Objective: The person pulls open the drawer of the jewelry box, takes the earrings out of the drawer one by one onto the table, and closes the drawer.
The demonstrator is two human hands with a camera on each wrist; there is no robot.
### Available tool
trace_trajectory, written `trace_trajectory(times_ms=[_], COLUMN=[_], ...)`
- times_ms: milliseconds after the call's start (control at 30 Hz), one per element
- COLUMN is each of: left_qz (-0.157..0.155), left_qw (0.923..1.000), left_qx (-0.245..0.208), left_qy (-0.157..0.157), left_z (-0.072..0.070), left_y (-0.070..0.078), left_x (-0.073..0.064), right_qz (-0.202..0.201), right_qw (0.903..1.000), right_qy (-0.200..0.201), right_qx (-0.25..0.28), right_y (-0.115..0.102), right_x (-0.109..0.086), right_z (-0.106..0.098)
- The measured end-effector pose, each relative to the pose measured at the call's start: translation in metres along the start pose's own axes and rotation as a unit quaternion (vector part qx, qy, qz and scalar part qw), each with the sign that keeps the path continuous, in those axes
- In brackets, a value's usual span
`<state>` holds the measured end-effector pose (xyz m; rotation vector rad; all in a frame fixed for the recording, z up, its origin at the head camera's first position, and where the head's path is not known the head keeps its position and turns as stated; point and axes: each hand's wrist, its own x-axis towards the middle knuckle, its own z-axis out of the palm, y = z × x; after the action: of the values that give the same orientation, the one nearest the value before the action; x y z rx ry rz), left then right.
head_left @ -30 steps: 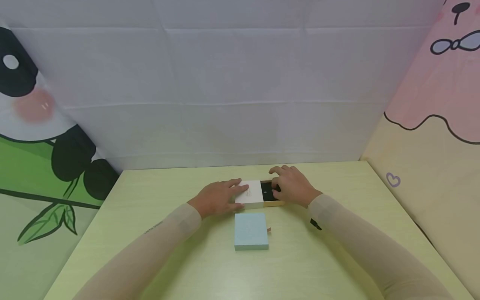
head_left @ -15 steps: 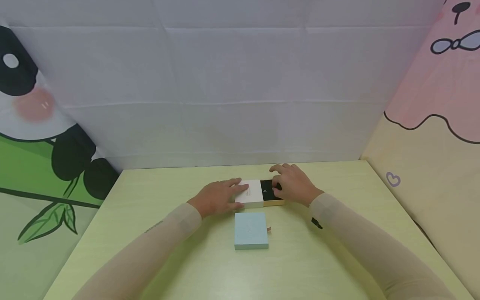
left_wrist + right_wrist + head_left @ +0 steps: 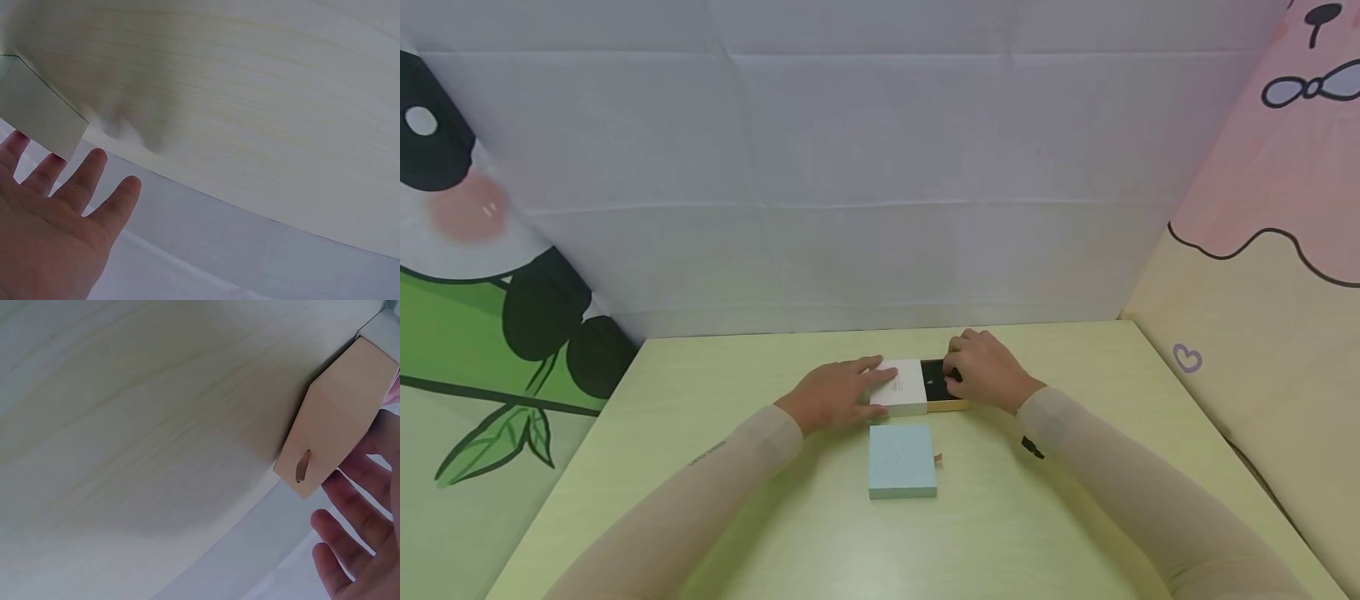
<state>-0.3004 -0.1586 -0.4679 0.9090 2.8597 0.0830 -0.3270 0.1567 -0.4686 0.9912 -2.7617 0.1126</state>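
Note:
A slide-out box lies on the table, its white sleeve (image 3: pixel 904 393) at left and its orange drawer (image 3: pixel 338 415) pulled partly out to the right. Black lining (image 3: pixel 932 385) with a small light mark shows inside the drawer. My left hand (image 3: pixel 831 396) rests on the sleeve's left end, fingers spread, one of them across the top. Over the drawer's right part is my right hand (image 3: pixel 991 371), thumb and index fingertips reaching down into the lining. What lies between those tips is hidden. In the right wrist view, a short ribbon tab (image 3: pixel 302 467) hangs from the drawer's end.
A pale blue box (image 3: pixel 902 462) with a small brown tab on its right side sits just in front of the white one. Behind the table (image 3: pixel 737 358) hangs a white cloth (image 3: pixel 880 183); printed cloths stand at both sides.
My right hand's raised outer fingers have lowered over the drawer, while its thumb and index stay at the lining. The left hand and both boxes stay in place.

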Motion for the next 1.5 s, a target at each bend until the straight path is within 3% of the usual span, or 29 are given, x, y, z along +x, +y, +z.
trace_trajectory(times_ms=[267, 567, 900, 1500], left_qz=[0.003, 0.002, 0.000, 0.002], left_qw=[1.0000, 0.9999, 1.0000, 1.0000], left_qx=[0.001, 0.009, 0.004, 0.003], left_qy=[0.000, 0.003, 0.004, 0.004], left_z=[-0.001, 0.002, 0.001, 0.002], left_y=[0.001, -0.001, -0.001, 0.001], left_x=[0.000, 0.001, 0.000, 0.000], right_qz=[0.014, 0.004, -0.007, 0.009], right_qw=[0.9997, 0.9999, 0.9992, 0.9993], right_qy=[-0.016, 0.004, 0.031, 0.027], right_qx=[0.014, 0.013, -0.024, -0.026], right_y=[0.001, 0.003, 0.009, 0.021], right_x=[0.000, -0.001, -0.005, -0.011], right_z=[0.001, -0.001, -0.007, -0.011])
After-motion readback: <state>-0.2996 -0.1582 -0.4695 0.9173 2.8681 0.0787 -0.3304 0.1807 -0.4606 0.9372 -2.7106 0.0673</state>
